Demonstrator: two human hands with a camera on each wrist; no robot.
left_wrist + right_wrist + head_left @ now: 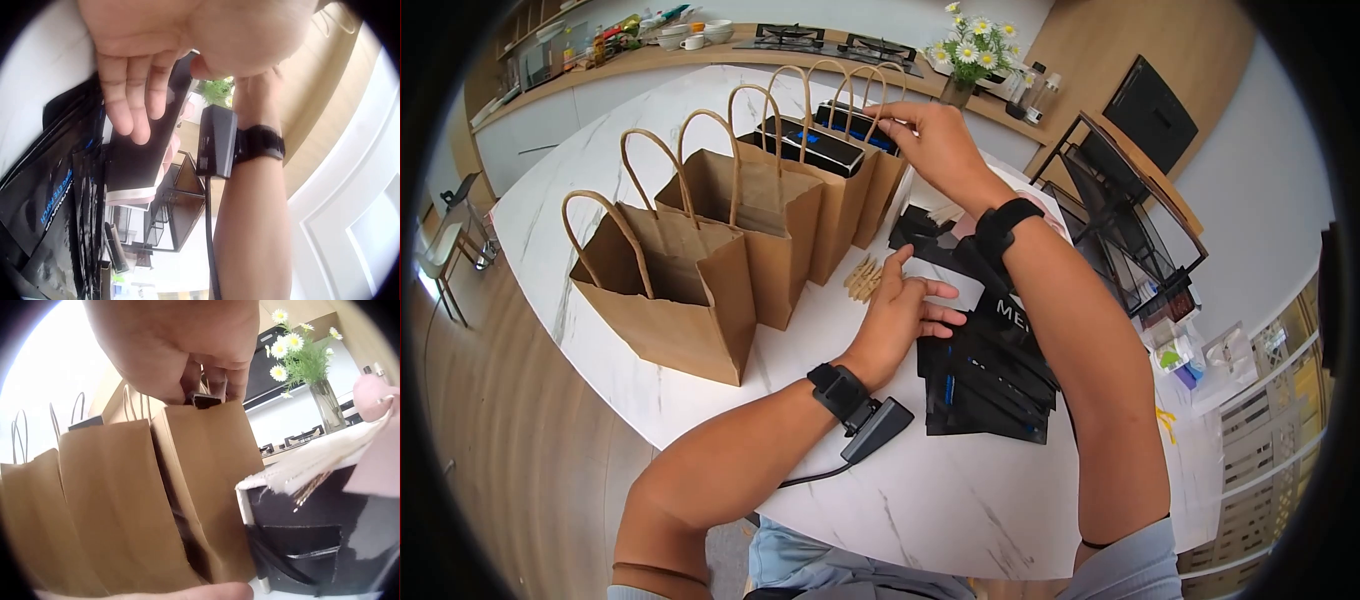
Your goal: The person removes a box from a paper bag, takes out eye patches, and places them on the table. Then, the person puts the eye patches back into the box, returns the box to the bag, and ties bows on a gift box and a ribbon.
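Observation:
My right hand (945, 145) reaches over the farthest brown paper bag (206, 475) and grips the end of a black packet (855, 122) at its opening. In the right wrist view the packet's dark edge (206, 400) shows at the bag's top, with my fingers curled behind it. My left hand (897, 318) is held above the table with loose fingers, holding nothing. Beside it lies a fanned pile of black pouches (990, 385), marked eye patch in the left wrist view. Small wooden clothespins (862, 280) lie left of that hand. Another black packet (815, 148) sticks out of a neighbouring bag.
Several upright handled paper bags (665, 300) stand in a row along the table's (870, 510) left side. A dark box (306, 531) stands right of the farthest bag. Behind are daisies in a glass vase (958, 92), a counter with a gas hob (830, 42) and a black rack (1125, 200).

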